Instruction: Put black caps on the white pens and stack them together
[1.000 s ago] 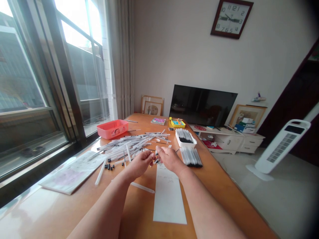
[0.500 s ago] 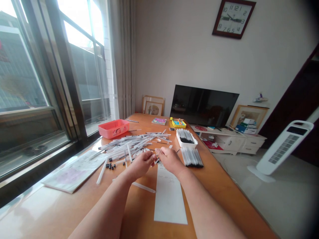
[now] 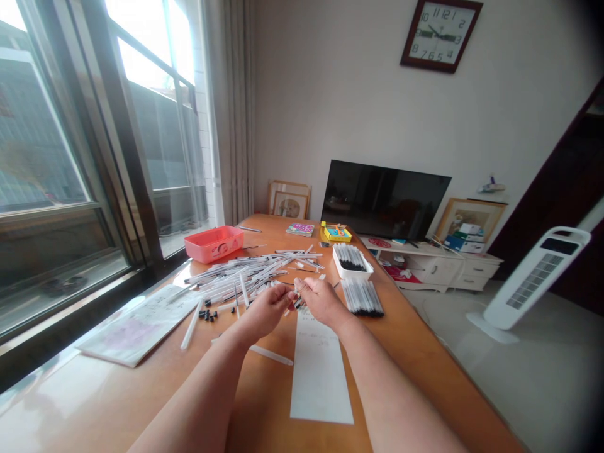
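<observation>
My left hand (image 3: 268,307) and my right hand (image 3: 321,301) are close together over the table, both with fingers pinched. Whatever sits between the fingertips is too small and covered to name. Under the hands lies the far end of a long white paper strip (image 3: 321,377) with faint writing. Just beyond them spreads a loose pile of translucent pen barrels (image 3: 245,274), mixed with thin dark refills. Several small black caps (image 3: 207,313) lie left of my left hand. A single clear barrel (image 3: 271,355) rests between my forearms. Beside my right hand is a row of black-tipped pens (image 3: 362,298).
A white tray (image 3: 363,274) of similar pens stands beyond the row. At the far left are a pink basket (image 3: 212,246) and, nearer, a notebook (image 3: 132,330). A yellow box (image 3: 337,234) and a colourful booklet (image 3: 300,229) lie at the table's far end.
My hands stay almost in place, with a slight shift of the fingertips against each other. The whole view has moved a little; the things on the table lie as before.
</observation>
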### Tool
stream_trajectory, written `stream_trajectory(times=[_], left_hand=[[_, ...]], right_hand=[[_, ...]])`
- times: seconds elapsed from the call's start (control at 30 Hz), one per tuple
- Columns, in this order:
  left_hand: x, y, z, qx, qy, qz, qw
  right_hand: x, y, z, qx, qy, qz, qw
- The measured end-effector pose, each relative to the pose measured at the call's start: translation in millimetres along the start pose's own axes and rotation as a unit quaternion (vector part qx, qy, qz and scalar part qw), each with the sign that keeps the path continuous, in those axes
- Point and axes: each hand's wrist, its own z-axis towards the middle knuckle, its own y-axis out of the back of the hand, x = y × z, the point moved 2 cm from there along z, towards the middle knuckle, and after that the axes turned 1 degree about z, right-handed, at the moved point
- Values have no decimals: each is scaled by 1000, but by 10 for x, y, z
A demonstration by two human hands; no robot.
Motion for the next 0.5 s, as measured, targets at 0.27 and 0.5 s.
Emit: stream_trajectory(times=[0.27,0.5], left_hand=[[-2,26,-10,6,24,-24,999],[32,-22,39,-25,6,-64,998]], right_hand=[[8,-25,4,39,-28,156,987],[15,-105,-1,-39,-22,98,994]])
